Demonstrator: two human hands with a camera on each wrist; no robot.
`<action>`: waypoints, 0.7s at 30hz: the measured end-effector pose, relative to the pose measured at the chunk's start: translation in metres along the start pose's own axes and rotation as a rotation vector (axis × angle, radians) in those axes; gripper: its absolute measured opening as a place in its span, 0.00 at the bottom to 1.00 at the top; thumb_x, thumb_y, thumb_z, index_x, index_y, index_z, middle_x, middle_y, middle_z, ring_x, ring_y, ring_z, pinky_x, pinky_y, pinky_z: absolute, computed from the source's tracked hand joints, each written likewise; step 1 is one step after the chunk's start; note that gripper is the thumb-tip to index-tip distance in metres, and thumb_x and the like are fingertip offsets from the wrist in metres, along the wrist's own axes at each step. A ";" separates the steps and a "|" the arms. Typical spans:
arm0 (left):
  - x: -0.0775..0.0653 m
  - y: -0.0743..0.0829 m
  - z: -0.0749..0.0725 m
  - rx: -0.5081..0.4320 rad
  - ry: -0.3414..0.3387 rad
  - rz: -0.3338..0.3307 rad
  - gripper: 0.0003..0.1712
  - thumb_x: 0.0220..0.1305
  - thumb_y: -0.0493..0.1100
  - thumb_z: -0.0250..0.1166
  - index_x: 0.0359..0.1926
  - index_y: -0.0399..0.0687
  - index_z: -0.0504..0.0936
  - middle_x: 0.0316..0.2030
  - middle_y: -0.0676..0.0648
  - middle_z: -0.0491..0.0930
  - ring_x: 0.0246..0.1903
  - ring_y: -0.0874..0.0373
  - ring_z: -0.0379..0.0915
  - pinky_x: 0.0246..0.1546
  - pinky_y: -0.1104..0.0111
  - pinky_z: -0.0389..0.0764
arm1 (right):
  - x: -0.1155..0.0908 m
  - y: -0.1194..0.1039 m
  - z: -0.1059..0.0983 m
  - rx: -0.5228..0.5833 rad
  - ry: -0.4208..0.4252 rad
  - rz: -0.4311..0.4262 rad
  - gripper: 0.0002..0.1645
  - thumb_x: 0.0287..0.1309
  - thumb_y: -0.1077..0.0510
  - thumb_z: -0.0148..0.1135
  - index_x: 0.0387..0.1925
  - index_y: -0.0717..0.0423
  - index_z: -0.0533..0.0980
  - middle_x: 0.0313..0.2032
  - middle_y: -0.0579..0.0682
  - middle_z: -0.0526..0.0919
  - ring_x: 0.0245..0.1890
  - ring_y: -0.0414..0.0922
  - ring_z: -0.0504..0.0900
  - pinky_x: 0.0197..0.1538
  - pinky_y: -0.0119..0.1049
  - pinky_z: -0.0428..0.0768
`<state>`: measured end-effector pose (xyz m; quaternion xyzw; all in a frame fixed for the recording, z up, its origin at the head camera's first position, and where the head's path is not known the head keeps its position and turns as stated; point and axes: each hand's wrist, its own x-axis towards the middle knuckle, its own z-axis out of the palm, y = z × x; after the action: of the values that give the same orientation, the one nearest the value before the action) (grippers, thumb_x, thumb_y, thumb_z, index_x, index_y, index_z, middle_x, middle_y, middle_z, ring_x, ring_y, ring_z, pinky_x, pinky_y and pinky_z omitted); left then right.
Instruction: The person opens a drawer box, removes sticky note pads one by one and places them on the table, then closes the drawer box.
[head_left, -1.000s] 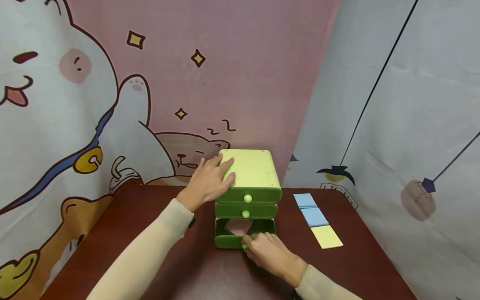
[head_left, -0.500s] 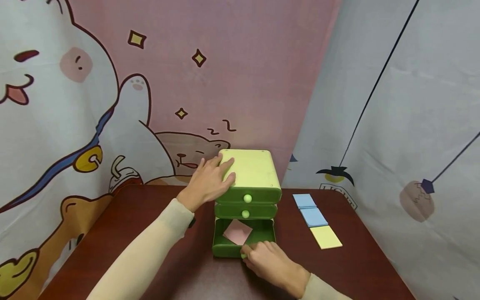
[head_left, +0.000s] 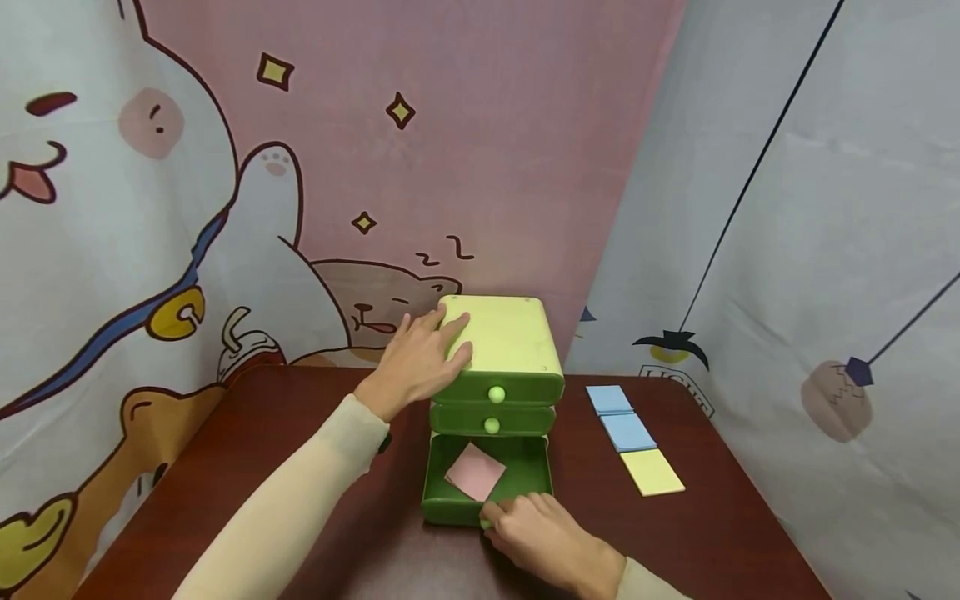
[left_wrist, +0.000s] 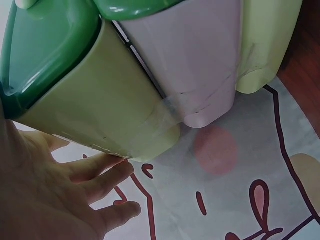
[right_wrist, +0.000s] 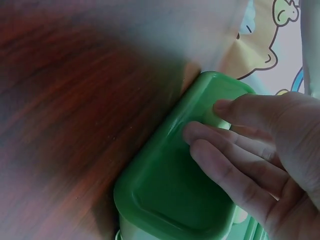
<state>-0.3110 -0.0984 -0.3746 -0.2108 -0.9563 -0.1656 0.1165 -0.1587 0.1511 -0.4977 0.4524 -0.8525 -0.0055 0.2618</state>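
A small three-drawer desk cabinet (head_left: 504, 337) with a pale yellow top and green fronts stands on the table. My left hand (head_left: 416, 363) rests on its top left edge, fingers spread; the left wrist view shows several fingers (left_wrist: 112, 182) along the cabinet's side. With thumb and fingertips, my right hand (head_left: 546, 535) pinches the round green knob (right_wrist: 215, 119) of the bottom drawer (head_left: 448, 511). That drawer is pulled out, and a square pink sticky note pad (head_left: 476, 472) lies turned at an angle inside. The upper two drawers, each with a light green knob (head_left: 496, 395), are closed.
To the right of the cabinet, two blue sticky note pads (head_left: 628, 433) and a yellow one (head_left: 652, 472) lie in a slanting row on the dark red table (head_left: 300, 450). A cartoon-printed cloth (head_left: 525, 167) hangs behind and at the sides.
My right hand has drawn the bottom drawer farther out toward me, so more of its inside and the whole pink pad show. My left hand stays in place on the cabinet.
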 end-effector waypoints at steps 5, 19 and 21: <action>0.001 0.000 0.000 -0.001 -0.003 -0.001 0.44 0.87 0.70 0.40 0.93 0.61 0.66 0.93 0.35 0.59 0.90 0.34 0.64 0.94 0.32 0.50 | -0.001 -0.004 -0.003 -0.026 0.011 -0.020 0.20 0.57 0.52 0.90 0.29 0.43 0.80 0.21 0.36 0.79 0.16 0.38 0.79 0.16 0.27 0.63; -0.001 0.000 -0.002 0.000 0.014 0.008 0.42 0.88 0.69 0.42 0.93 0.61 0.68 0.93 0.35 0.60 0.90 0.34 0.64 0.94 0.31 0.51 | -0.004 -0.009 -0.007 -0.047 0.013 -0.078 0.21 0.55 0.51 0.91 0.29 0.41 0.81 0.19 0.36 0.78 0.13 0.38 0.76 0.16 0.27 0.59; -0.001 0.000 -0.002 0.000 0.013 0.005 0.42 0.88 0.69 0.42 0.93 0.61 0.68 0.93 0.35 0.60 0.90 0.34 0.64 0.94 0.31 0.51 | -0.004 -0.009 -0.008 -0.053 0.026 -0.088 0.22 0.54 0.52 0.91 0.27 0.41 0.79 0.18 0.36 0.77 0.12 0.38 0.75 0.16 0.28 0.59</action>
<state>-0.3094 -0.0999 -0.3730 -0.2122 -0.9550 -0.1666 0.1231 -0.1462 0.1504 -0.4951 0.4822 -0.8279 -0.0338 0.2844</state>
